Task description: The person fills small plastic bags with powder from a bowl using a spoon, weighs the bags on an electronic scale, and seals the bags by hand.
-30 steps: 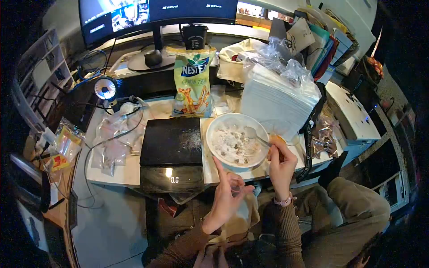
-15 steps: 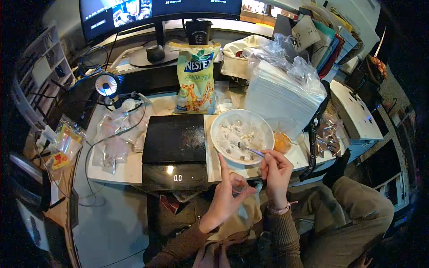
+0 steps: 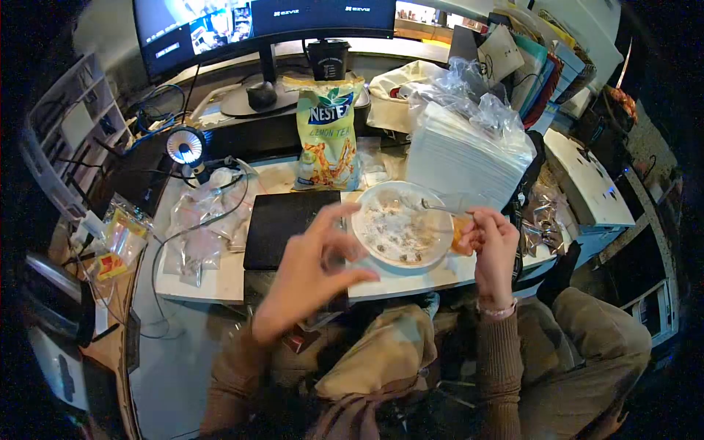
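A white bowl [image 3: 444, 253] sits on the desk with white powder and small dark lumps in it. In my right hand [image 3: 493, 238], the fingers are closed round the handle of a spoon [image 3: 440, 209], whose tip is over the right part of the bowl. Left of the bowl, my left hand [image 3: 308, 268] is raised, fingers and thumb apart and somewhat smeared by motion. It holds nothing I can see. Behind it is a black kitchen scale [image 3: 279, 224], its display covered by the hand. Something orange [image 3: 462, 233] shows between the bowl and my right hand, partly hidden.
A Nestea lemon tea bag [image 3: 326, 143] stands behind the bowl. Stacked white trays in clear plastic [image 3: 462, 158] are at the back right. Clear bags [image 3: 194, 235], a cable and a small fan [image 3: 185, 147] lie left. A monitor [image 3: 271, 22] is at the back.
My left hand has risen from the desk's front edge, up and left over the scale. My right hand has moved right and up with the spoon, whose tip was lower in the powder.
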Available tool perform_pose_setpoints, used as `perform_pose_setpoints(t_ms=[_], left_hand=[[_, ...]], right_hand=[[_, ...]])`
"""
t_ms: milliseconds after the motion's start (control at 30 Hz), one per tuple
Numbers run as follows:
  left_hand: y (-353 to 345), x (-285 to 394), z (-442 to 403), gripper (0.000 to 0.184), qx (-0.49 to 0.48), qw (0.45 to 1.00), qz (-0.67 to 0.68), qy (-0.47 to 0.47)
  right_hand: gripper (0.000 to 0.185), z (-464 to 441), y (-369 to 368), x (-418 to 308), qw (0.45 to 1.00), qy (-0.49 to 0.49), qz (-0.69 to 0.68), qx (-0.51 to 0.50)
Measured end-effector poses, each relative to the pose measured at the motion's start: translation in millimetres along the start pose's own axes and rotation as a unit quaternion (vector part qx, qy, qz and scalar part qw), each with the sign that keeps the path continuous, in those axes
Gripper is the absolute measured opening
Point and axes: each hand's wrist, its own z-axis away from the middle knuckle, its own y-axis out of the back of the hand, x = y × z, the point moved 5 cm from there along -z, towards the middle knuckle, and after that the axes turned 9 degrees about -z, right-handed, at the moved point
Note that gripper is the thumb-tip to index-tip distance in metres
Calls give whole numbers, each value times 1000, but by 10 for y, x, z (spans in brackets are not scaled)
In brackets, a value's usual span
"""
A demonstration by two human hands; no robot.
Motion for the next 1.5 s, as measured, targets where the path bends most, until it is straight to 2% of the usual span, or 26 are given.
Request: perform_pose_setpoints(t_ms=[133,200,333,467,600,767,867,967,1000,1033,1067,1100,1133,1200,1233,1300,1333,1400,1467,1500], left_hand=[[91,-168,-580,68,-9,994,-94,-52],[14,-288,-798,71,-101,987,-113,-58],[-44,-364,-1036,76,-125,965,-207,-101],[-193,-374,-1111,80,-145,969,-169,-107],[-266,-243,-1143,83,-148,963,-192,-117],[-354,-205,-1196,84,-145,959,-225,-96],[-397,-194,-1236,80,-99,962,-222,-128],[-439,-182,-1255,72,-90,971,-152,-161],[-438,-186,-1251,68,-85,974,-116,-175],[-440,-221,-1252,68,-84,974,-115,-173],[-415,-257,-1258,66,-71,979,-73,-174],[-383,-291,-1260,64,-56,983,-31,-174],[-345,-301,-1243,61,-42,984,11,-173],[-248,-280,-1147,60,-35,990,0,-139],[-183,-236,-1079,59,-32,994,-10,-108],[-118,-135,-940,58,-36,996,-18,-79],[-118,-119,-809,58,-45,998,26,-44],[-139,-55,-472,59,-60,992,108,29],[-280,190,-69,63,-116,967,209,85],[-407,195,115,69,-125,961,227,93]], right_hand=[[16,-209,-74,-92,999,-7,8,-37],[16,-287,-121,-134,999,-5,5,-53],[15,-394,-199,-152,996,-42,27,-72],[14,-488,-243,-91,990,-63,25,-122],[15,-586,-271,-66,985,-83,38,-149],[15,-765,-432,-154,968,-75,139,-196],[13,-759,-616,-164,954,-74,179,-228],[9,-535,-959,-335,870,173,325,-328],[9,-463,-978,-371,870,172,325,-328],[8,-283,-1038,-487,799,308,390,-339],[8,-81,-1087,-572,705,436,444,-341],[8,12,-1087,-621,705,435,442,-344],[9,93,-1053,-716,729,442,416,-317],[11,224,-939,-829,774,451,363,-258],[11,292,-884,-793,776,446,364,-257],[16,271,-591,-693,894,307,298,-131],[19,243,-447,-622,935,233,260,-65],[22,131,-333,-248,928,243,272,-78],[25,82,-309,8,924,250,273,-93],[26,96,-372,57,893,297,312,-127]])
